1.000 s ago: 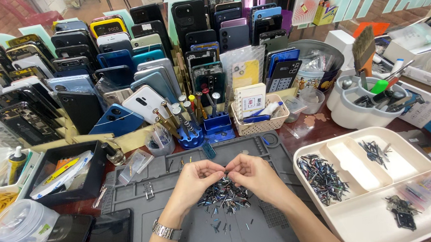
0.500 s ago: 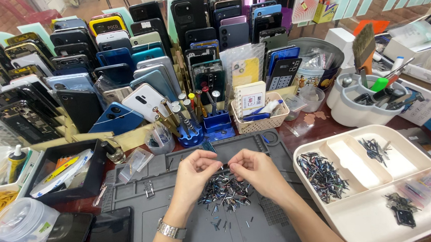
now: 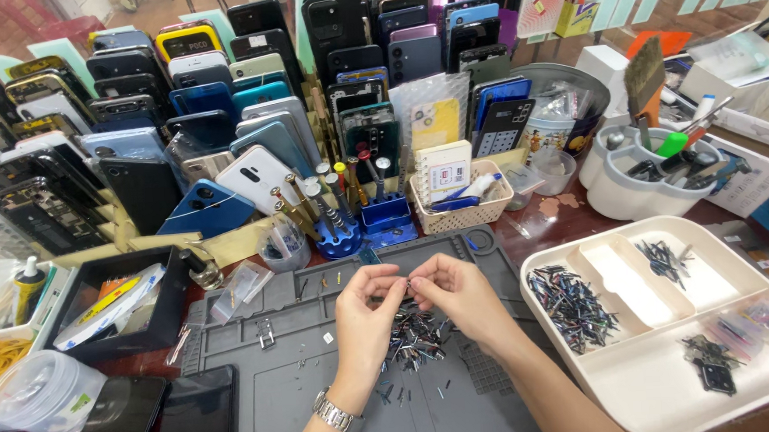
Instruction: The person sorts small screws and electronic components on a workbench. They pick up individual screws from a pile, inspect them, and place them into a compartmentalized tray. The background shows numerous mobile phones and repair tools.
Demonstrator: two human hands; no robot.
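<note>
From the head camera we see our two hands meet over the middle of the grey work mat. Our left hand, with a metal watch at the wrist, pinches its thumb and forefinger together, and our right hand does the same just beside it, the fingertips nearly touching. Something very small seems to sit between them, probably one of the little pins, but it is too small for us to say which hand has it or whether either does.

Right under the hands lies a loose pile of small dark pins, with a few strays scattered lower on the mat. To our right stands a white divided tray. Its left compartment already holds a good heap of sorted pins, a further compartment holds a smaller bunch, and dark parts lie in the front right one.

We judge the sorting to be well under way but not finished: much sits in the tray, yet the pile on the mat is still sizeable.

Behind the mat stand a blue stand of screwdrivers, a small basket and rows of phone back covers.
</note>
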